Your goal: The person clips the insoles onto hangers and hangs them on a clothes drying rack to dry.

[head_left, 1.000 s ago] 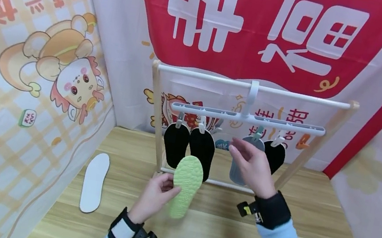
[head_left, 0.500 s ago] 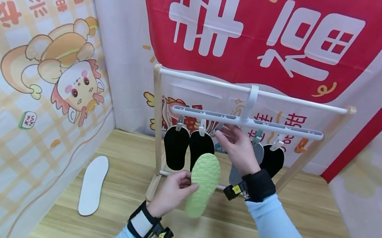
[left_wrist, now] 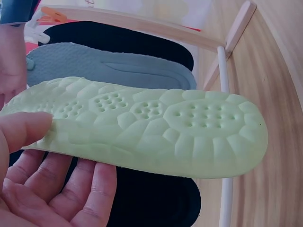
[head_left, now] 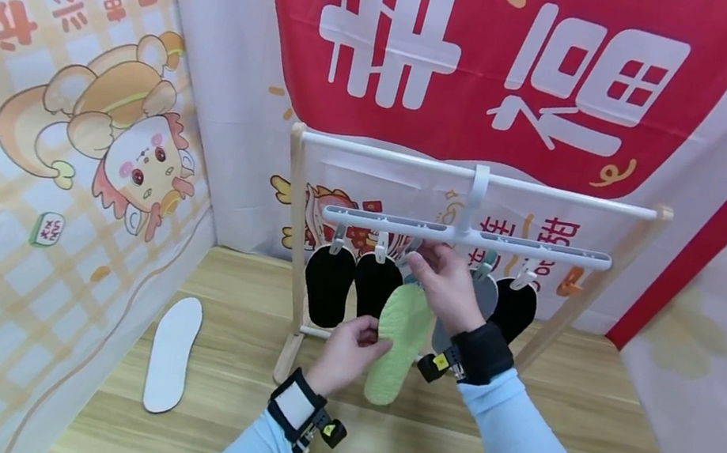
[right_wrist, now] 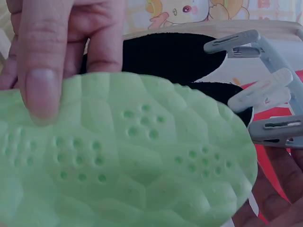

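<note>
My left hand (head_left: 349, 352) pinches a light green insole (head_left: 400, 345) by its edge, thumb on the dimpled face and fingers behind, as the left wrist view shows. The insole stands roughly upright before the drying rack. My right hand (head_left: 444, 284) is up at the hanger bar (head_left: 512, 245), its fingers curled at a grey clip (right_wrist: 277, 130). In the right wrist view, the insole's rounded end lies right by this clip; whether they touch is unclear. Black insoles (head_left: 328, 285) and a grey-blue insole (left_wrist: 118, 66) hang from neighbouring clips.
A wooden rack with a white top rail (head_left: 383, 153) carries the hanger. A white insole (head_left: 172, 355) lies on the wooden tabletop (head_left: 214, 426) at left. An orange clip (head_left: 570, 281) hangs at the bar's right end. Printed cloth walls (head_left: 216, 74) enclose the back and sides.
My right hand has moved left and up from near the grey-blue insole to the grey clip. My left hand has carried the green insole rightward and slightly up, toward that clip.
</note>
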A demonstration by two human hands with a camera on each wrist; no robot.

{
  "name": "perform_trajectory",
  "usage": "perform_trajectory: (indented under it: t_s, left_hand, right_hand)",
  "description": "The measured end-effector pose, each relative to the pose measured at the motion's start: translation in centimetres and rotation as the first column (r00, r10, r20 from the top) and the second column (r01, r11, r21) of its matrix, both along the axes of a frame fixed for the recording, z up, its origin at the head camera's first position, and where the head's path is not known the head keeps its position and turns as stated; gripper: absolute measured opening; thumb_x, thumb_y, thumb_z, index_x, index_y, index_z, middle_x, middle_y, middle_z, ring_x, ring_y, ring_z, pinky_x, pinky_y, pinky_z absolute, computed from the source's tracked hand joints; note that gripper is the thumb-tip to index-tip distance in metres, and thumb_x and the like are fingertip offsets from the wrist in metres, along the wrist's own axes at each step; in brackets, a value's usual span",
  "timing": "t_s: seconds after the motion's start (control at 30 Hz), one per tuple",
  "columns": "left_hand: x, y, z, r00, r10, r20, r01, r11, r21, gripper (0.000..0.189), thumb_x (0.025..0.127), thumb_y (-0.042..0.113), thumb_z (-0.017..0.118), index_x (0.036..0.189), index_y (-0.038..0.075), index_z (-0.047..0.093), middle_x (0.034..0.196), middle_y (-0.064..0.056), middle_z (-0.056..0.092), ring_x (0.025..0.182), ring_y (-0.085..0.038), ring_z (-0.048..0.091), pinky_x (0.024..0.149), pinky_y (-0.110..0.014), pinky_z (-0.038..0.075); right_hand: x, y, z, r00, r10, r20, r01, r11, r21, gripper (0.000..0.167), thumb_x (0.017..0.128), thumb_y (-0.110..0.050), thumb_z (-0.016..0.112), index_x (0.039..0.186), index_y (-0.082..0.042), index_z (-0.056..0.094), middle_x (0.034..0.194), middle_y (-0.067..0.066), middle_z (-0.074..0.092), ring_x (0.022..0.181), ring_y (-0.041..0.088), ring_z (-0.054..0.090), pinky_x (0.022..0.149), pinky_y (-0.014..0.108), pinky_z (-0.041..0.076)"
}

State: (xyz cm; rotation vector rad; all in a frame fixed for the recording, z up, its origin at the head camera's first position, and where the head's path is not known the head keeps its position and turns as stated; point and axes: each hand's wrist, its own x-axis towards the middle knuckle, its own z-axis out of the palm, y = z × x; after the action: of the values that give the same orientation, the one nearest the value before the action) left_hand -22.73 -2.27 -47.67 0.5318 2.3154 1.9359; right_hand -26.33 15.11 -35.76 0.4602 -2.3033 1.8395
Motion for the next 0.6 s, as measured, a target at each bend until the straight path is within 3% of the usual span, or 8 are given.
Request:
perform_trajectory:
  t_s: [0.2, 0.3, 0.47, 0.6]
  left_hand:
    - [-0.5, 0.3, 0.0, 0.999, 0.008, -0.053, -0.006, 0.999, 0.035, 0.02, 0.094, 0.01, 0.069, 0.109, -0.003, 0.065, 0.099, -0.014, 0.071, 0.092, -0.023, 0.068, 0.079, -0.031, 0.057]
    - [-0.6, 0.3, 0.2, 0.997, 0.031, -0.065, -0.031, 0.999, 0.01, 0.019, 0.094, 0.009, 0.068, 0.109, -0.003, 0.065, 0.098, -0.014, 0.071, 0.092, -0.022, 0.068, 0.078, -0.029, 0.057]
    - [0.0, 0.1, 1.6, 0.995, 0.043, -0.092, -0.044, 0.999, -0.011, 0.017, 0.094, 0.002, 0.066, 0.108, -0.008, 0.064, 0.097, -0.019, 0.071, 0.091, -0.029, 0.068, 0.076, -0.032, 0.057]
    - [0.3, 0.1, 2.4, 0.994, 0.039, -0.103, -0.04, 0.999, -0.014, 0.018, 0.094, 0.0, 0.064, 0.108, -0.011, 0.062, 0.098, -0.023, 0.07, 0.094, -0.034, 0.068, 0.078, -0.036, 0.057]
  right_hand:
    - [0.4, -0.8, -0.1, 0.992, -0.101, -0.081, 0.106, 0.993, 0.06, 0.032, 0.1, -0.019, 0.058, 0.121, 0.006, 0.061, 0.116, 0.021, 0.067, 0.111, 0.028, 0.063, 0.091, 0.041, 0.051]
    - [0.5, -1.0, -0.2, 0.979, -0.153, -0.135, 0.164, 0.983, 0.076, 0.031, 0.098, -0.021, 0.06, 0.114, 0.005, 0.065, 0.11, 0.019, 0.07, 0.105, 0.028, 0.066, 0.087, 0.041, 0.052]
    - [0.9, -1.2, -0.2, 0.955, -0.224, -0.192, 0.242, 0.967, 0.076, 0.03, 0.097, -0.022, 0.064, 0.113, 0.002, 0.072, 0.103, 0.015, 0.073, 0.099, 0.026, 0.069, 0.081, 0.041, 0.056]
    - [0.9, -1.2, -0.3, 0.949, -0.257, -0.184, 0.27, 0.962, 0.049, 0.028, 0.096, -0.02, 0.065, 0.113, 0.001, 0.073, 0.101, 0.014, 0.074, 0.097, 0.024, 0.069, 0.078, 0.031, 0.056]
